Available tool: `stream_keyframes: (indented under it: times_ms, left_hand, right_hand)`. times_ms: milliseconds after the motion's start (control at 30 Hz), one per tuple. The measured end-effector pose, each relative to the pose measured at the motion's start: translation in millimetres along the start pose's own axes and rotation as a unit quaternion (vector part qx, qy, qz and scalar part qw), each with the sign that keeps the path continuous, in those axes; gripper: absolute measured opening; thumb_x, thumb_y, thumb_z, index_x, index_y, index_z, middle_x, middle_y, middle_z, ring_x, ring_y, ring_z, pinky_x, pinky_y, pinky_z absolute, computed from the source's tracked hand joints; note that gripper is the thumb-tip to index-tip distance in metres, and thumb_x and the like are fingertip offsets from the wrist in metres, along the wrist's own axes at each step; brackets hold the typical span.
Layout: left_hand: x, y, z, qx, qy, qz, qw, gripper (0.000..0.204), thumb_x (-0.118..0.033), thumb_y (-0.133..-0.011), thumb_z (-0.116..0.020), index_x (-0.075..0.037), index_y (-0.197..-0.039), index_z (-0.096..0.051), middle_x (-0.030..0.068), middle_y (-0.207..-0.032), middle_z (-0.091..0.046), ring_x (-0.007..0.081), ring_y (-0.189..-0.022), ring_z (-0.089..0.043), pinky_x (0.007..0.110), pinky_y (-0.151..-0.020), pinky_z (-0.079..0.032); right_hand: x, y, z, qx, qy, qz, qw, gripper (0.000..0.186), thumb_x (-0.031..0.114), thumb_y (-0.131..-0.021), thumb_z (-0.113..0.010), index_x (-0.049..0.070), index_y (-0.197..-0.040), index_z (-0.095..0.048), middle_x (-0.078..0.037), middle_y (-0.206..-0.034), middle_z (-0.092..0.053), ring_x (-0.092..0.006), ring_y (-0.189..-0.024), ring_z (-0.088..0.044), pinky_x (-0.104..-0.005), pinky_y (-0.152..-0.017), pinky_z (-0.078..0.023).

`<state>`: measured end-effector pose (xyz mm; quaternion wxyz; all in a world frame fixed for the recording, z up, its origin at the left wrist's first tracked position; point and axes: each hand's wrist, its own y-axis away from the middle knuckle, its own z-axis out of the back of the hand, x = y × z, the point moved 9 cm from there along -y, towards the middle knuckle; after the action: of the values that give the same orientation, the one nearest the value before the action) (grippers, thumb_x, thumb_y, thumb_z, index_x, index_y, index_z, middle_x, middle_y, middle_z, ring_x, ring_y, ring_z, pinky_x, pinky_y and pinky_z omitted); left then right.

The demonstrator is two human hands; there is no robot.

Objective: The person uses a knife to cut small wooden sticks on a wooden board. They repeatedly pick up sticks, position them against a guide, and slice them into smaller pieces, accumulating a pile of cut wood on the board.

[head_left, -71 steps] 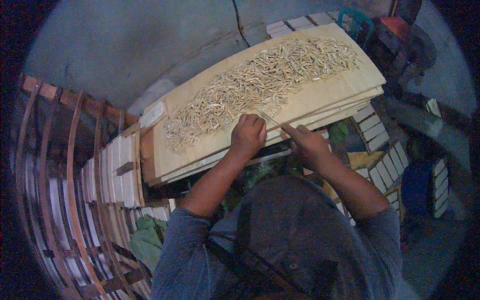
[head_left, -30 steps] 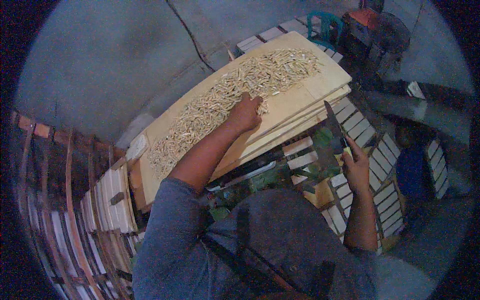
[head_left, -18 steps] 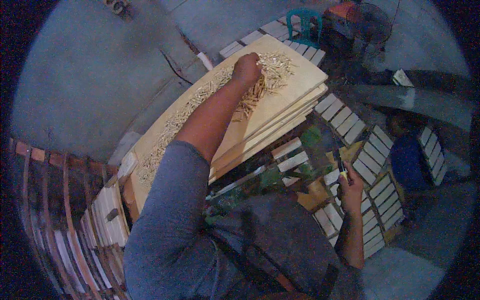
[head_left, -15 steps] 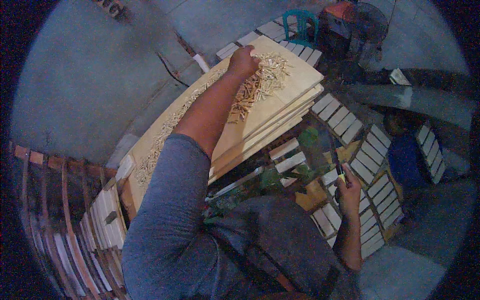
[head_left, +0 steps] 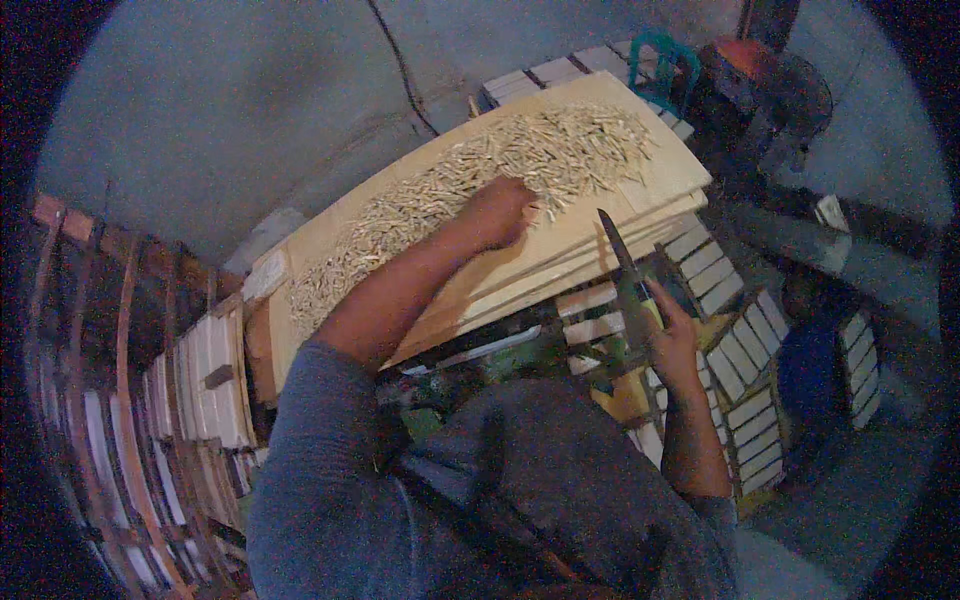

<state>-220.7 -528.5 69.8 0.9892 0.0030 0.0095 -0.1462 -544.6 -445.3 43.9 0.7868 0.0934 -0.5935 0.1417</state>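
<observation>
Many short, pale wooden pegs lie spread over the top of a stack of light wooden boards. At the near edge of the heap is my left hand, its fingers curled closed and touching the pegs. What is inside those fingers is hidden. My right hand, off the boards' near side, grips the yellowish handle of a long-bladed knife. Its dark, narrow blade points up and away, with the tip beside the board's edge.
Racks of pale wooden slats stand low on the right. A teal plastic chair and an orange-topped machine are at the far right. On the left is a slatted wooden frame, beside stacked boards.
My left hand has drawn back from the far end of the heap toward its near edge. My right hand has risen with the knife, bringing the blade beside the boards.
</observation>
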Motion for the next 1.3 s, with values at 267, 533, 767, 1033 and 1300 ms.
stream_keyframes:
  times_ms: [267,533,767,1033,1300]
  left_hand:
    - [-31.9,-20.3,-22.9,0.003,0.0,0.028,1.0,0.038,-0.007,-0.088,-0.065,-0.005,-0.126,-0.064,0.0249,-0.127,-0.065,0.0456,-0.11,-0.069,0.058,-0.091,-0.058]
    - [-30.8,-42.0,-18.6,0.036,0.047,0.123,0.991,0.038,-0.011,-0.081,-0.07,0.001,-0.117,-0.063,0.0271,-0.107,-0.07,0.0457,-0.103,-0.072,0.059,-0.087,-0.058]
    - [-22.1,-45.9,-29.9,0.04,0.054,0.213,0.975,0.04,-0.014,-0.084,-0.07,0.003,-0.119,-0.063,0.0275,-0.112,-0.07,0.0435,-0.107,-0.071,0.05,-0.089,-0.06]
    - [-30.6,-43.4,-36.1,-0.001,0.006,0.176,0.984,0.027,-0.01,-0.091,-0.061,0.001,-0.115,-0.064,0.0277,-0.105,-0.07,0.044,-0.099,-0.073,0.054,-0.085,-0.06]
    - [-9.5,-41.5,-40.4,0.005,0.06,0.216,0.975,0.03,-0.01,-0.089,-0.064,0.003,-0.116,-0.061,0.0284,-0.112,-0.067,0.0463,-0.104,-0.07,0.056,-0.088,-0.058]
  right_hand:
    - [2.0,-1.1,-4.3,-0.009,-0.01,-0.011,1.0,0.049,0.004,-0.099,-0.063,0.002,-0.148,-0.058,-0.017,-0.143,-0.063,-0.0246,-0.131,-0.06,-0.0366,-0.111,-0.046]
    - [-72.1,71.8,64.9,-0.11,0.028,-0.127,0.985,0.051,0.002,-0.101,-0.059,0.0,-0.152,-0.053,-0.012,-0.129,-0.068,-0.0139,-0.1,-0.064,-0.0295,-0.086,-0.051]
    - [-92.1,104.6,96.7,-0.158,-0.102,-0.185,0.965,0.049,0.001,-0.102,-0.057,0.005,-0.151,-0.056,-0.002,-0.093,-0.065,-0.0034,-0.059,-0.046,-0.0225,-0.05,-0.038]
    - [-111.6,106.7,124.8,-0.167,-0.025,-0.133,0.976,0.05,0.003,-0.103,-0.058,0.009,-0.153,-0.055,-0.001,-0.085,-0.061,-0.0029,-0.055,-0.044,-0.0223,-0.046,-0.035]
    - [-126.5,100.4,135.5,-0.17,-0.047,-0.118,0.977,0.048,0.006,-0.105,-0.059,0.004,-0.152,-0.054,0.0,-0.087,-0.061,-0.0021,-0.054,-0.042,-0.0214,-0.046,-0.032]
